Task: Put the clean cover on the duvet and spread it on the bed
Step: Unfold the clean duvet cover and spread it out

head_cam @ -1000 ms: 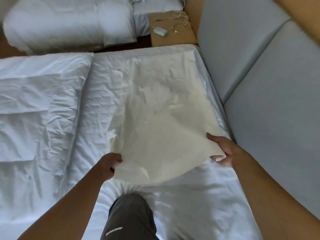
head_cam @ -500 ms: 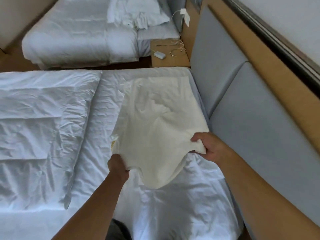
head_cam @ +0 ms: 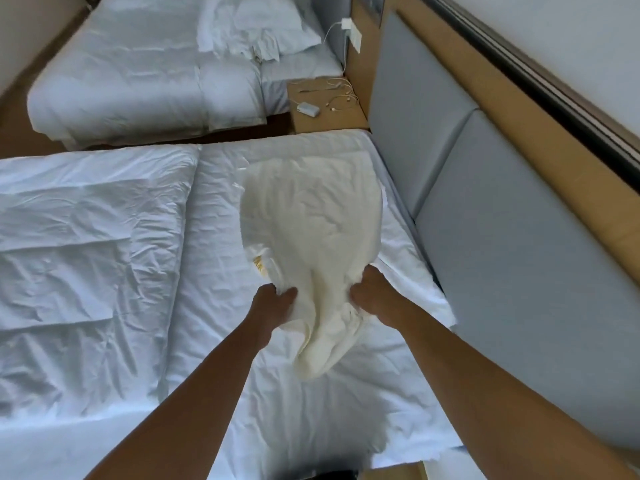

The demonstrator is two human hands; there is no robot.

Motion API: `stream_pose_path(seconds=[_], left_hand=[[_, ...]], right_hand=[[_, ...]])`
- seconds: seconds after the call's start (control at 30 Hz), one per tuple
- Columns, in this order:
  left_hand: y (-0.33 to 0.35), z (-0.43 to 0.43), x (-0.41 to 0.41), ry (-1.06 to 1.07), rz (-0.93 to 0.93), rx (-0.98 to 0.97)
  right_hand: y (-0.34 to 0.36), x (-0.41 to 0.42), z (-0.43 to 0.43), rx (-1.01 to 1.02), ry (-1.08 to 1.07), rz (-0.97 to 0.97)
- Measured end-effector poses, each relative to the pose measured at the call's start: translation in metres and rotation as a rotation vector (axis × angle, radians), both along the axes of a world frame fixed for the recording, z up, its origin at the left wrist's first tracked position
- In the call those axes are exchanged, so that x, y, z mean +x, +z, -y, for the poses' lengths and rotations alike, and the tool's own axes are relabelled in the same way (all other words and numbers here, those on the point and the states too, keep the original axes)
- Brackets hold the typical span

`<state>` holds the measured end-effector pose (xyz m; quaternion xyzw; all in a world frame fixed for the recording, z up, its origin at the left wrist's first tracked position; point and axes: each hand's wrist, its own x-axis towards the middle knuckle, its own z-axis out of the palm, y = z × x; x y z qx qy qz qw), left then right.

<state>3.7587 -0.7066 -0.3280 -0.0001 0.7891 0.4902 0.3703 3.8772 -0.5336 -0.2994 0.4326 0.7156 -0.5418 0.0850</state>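
Note:
A cream cloth (head_cam: pixel 311 223), crumpled and limp, hangs over the head end of the bed, its far part lying on the white sheet (head_cam: pixel 214 237). My left hand (head_cam: pixel 273 303) grips its near left edge and my right hand (head_cam: pixel 372 294) grips its near right edge, the two hands close together. A loose fold of the cloth droops between and below them. A white duvet (head_cam: pixel 86 258), wrinkled, lies folded back on the left half of the bed.
A grey padded headboard (head_cam: pixel 502 237) runs along the right. A wooden nightstand (head_cam: pixel 349 114) with a white charger (head_cam: pixel 306 108) and cables stands beyond the bed. A second bed (head_cam: pixel 138 74) with white bedding and a pillow (head_cam: pixel 270 29) is farther back.
My hands have come together, bunching the near edge of the cream cloth that was held spread wide. The view has lifted, and my knee is out of sight.

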Motion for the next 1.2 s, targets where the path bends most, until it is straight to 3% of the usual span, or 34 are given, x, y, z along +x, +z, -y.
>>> stream_pose_path(seconds=[0.1, 0.2, 0.37, 0.5, 0.57, 0.67, 0.77, 0.87, 1.07, 1.13, 1.2], left_hand=[[0.020, -0.004, 0.014, -0.222, -0.093, -0.010], [0.031, 0.002, 0.014, -0.249, 0.019, 0.075], [0.043, 0.013, 0.000, -0.252, 0.079, 0.120], [0.044, 0.015, -0.006, -0.179, 0.221, 0.271], [0.041, 0.006, -0.014, -0.108, 0.330, 0.293], [0.036, -0.019, -0.020, -0.254, 0.307, 0.204], [0.026, -0.043, -0.023, -0.230, 0.357, 0.081], [0.016, -0.059, -0.025, -0.262, 0.473, 0.025], [-0.020, -0.104, -0.027, -0.405, 0.441, 0.002], [-0.041, -0.122, -0.029, -0.367, 0.364, -0.103], [-0.066, -0.135, -0.033, -0.297, 0.224, -0.259]], right_hand=[[0.007, -0.012, 0.037, 0.014, 0.208, -0.037], [0.020, -0.020, 0.065, 0.001, 0.318, 0.023], [0.021, -0.030, 0.091, 0.298, 0.342, 0.036], [0.012, -0.038, 0.088, 0.515, 0.308, -0.033], [0.007, -0.040, 0.080, 0.501, 0.222, -0.128], [-0.007, -0.039, 0.064, 0.451, 0.175, -0.212], [-0.023, -0.033, 0.048, 0.380, 0.253, -0.222], [-0.034, -0.021, 0.028, 0.167, 0.313, -0.217], [-0.065, -0.002, -0.038, -0.614, 0.229, -0.262], [-0.093, 0.008, -0.072, -0.860, 0.137, -0.253], [-0.126, 0.019, -0.104, -0.924, -0.032, -0.182]])
